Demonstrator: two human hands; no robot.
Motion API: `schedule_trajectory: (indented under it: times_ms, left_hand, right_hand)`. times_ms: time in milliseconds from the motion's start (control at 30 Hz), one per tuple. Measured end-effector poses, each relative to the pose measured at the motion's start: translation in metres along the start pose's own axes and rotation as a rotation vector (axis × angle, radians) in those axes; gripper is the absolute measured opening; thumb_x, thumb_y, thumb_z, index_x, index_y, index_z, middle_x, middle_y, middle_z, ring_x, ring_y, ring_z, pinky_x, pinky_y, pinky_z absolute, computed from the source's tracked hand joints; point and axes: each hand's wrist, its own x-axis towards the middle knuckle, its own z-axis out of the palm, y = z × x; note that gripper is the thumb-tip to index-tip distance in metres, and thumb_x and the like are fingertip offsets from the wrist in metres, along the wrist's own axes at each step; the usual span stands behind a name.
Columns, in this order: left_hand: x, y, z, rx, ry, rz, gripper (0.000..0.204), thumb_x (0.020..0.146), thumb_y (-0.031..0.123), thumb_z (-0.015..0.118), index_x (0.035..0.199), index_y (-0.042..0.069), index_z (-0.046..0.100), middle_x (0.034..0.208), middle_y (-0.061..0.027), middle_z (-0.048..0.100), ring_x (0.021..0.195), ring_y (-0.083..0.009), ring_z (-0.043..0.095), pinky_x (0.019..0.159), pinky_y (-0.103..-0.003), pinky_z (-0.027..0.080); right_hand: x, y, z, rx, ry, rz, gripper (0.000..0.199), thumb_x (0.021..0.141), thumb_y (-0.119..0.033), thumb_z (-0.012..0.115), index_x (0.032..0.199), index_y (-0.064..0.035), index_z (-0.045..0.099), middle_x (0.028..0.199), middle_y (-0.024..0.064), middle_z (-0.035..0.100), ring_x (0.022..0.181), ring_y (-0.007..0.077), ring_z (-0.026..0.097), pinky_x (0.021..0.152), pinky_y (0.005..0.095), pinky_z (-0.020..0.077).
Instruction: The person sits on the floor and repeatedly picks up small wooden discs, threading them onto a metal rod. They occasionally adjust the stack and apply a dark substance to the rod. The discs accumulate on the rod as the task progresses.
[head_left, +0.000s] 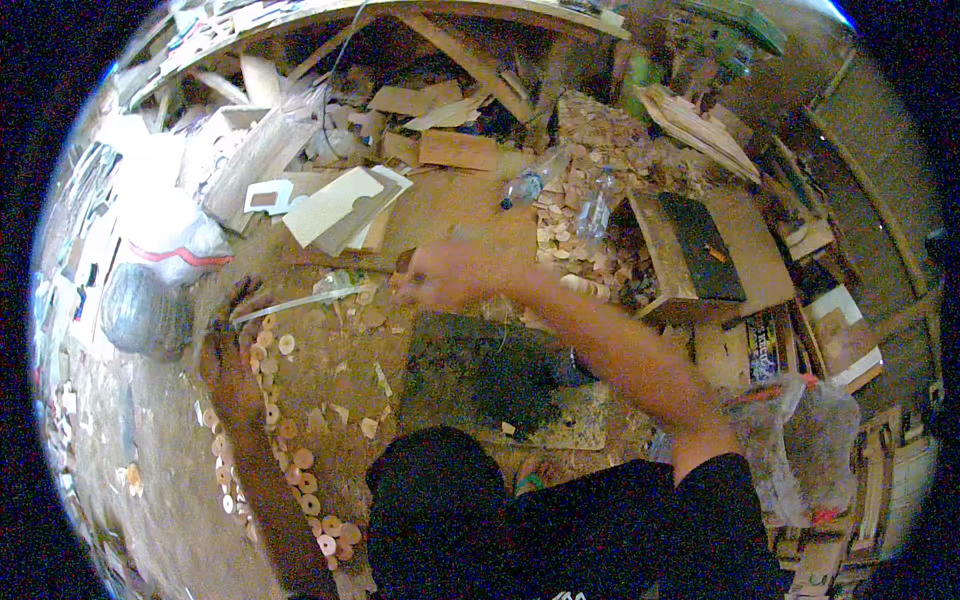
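Observation:
My left hand [240, 305] is at the left, its fingers and thumb around the near end of a long pale strip [295, 303]. The strip slants up to the right toward a clear, crumpled-looking piece [340, 283]. Across from it, my right hand [440, 275] is curled and smeared by motion. Something small and dark shows at its fingers, too blurred to name. Below the right forearm lies a dark flat mat [450, 365]. Several small round wooden discs [303, 459], some with a centre hole, run along my left forearm.
Wooden boards [345, 215] and a wood block [458, 150] lie ahead. A plastic bottle [597, 205] rests among heaped wood pieces [580, 240] beside a wooden box [690, 250]. A grey rounded bundle [145, 310] sits at the left, a clear plastic bag [805, 440] at the right.

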Motion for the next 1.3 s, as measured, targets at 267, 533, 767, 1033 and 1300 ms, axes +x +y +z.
schedule_trajectory:
  times_ms: [267, 533, 767, 1033, 1300]
  left_hand:
    - [0.043, 0.089, -0.039, -0.391, -0.044, 0.491, 0.028, 0.098, 0.016, 0.05, 0.119, -0.001, 0.058, 0.112, -0.0197, 0.062, 0.1, -0.0362, 0.062, 0.088, -0.046, 0.049]
    - [0.024, 0.098, -0.043, -0.591, -0.279, 0.343, 0.026, 0.095, 0.02, 0.054, 0.111, 0.0, 0.059, 0.102, -0.0221, 0.064, 0.092, -0.0397, 0.063, 0.081, -0.047, 0.051]
    - [-0.032, -0.018, -0.046, -0.371, -0.34, 0.131, 0.026, 0.092, 0.024, 0.058, 0.104, 0.001, 0.061, 0.093, -0.0241, 0.065, 0.085, -0.0427, 0.064, 0.075, -0.047, 0.052]
    - [-0.408, -0.117, 0.014, 0.514, -0.879, -0.037, 0.047, 0.091, 0.022, 0.05, 0.138, 0.017, 0.049, 0.134, -0.0165, 0.05, 0.123, -0.0365, 0.048, 0.097, -0.046, 0.045]
    - [-0.421, -0.118, 0.006, 0.246, -0.999, -0.159, 0.05, 0.088, 0.016, 0.055, 0.137, 0.014, 0.049, 0.143, -0.0192, 0.041, 0.132, -0.0403, 0.038, 0.107, -0.048, 0.04]
  right_hand:
    - [-0.022, 0.107, 0.017, 0.019, -0.304, 0.024, 0.042, 0.086, -0.047, 0.067, 0.09, -0.0056, 0.072, 0.085, 0.0113, 0.07, 0.081, 0.0221, 0.065, 0.074, 0.0366, 0.0506]
    - [-0.029, -0.005, 0.027, 0.37, 0.155, -0.027, 0.041, 0.088, -0.017, 0.067, 0.122, -0.0018, 0.053, 0.107, 0.0109, 0.063, 0.097, 0.0227, 0.061, 0.089, 0.0347, 0.0495]
    - [-0.021, -0.056, 0.02, 0.127, 0.648, 0.025, 0.02, 0.101, -0.019, 0.05, 0.103, -0.0033, 0.063, 0.081, 0.0036, 0.057, 0.069, 0.0134, 0.048, 0.061, 0.0307, 0.0406]
    - [-0.011, 0.009, 0.063, 0.272, 0.491, 0.058, 0.018, 0.102, -0.019, 0.05, 0.101, -0.0041, 0.061, 0.08, -0.0004, 0.054, 0.068, 0.0091, 0.044, 0.059, 0.0272, 0.0377]
    - [-0.019, 0.012, 0.062, 0.227, 0.406, 0.074, 0.018, 0.102, -0.017, 0.051, 0.103, -0.0044, 0.062, 0.08, 0.0001, 0.054, 0.068, 0.0093, 0.044, 0.059, 0.0272, 0.0375]
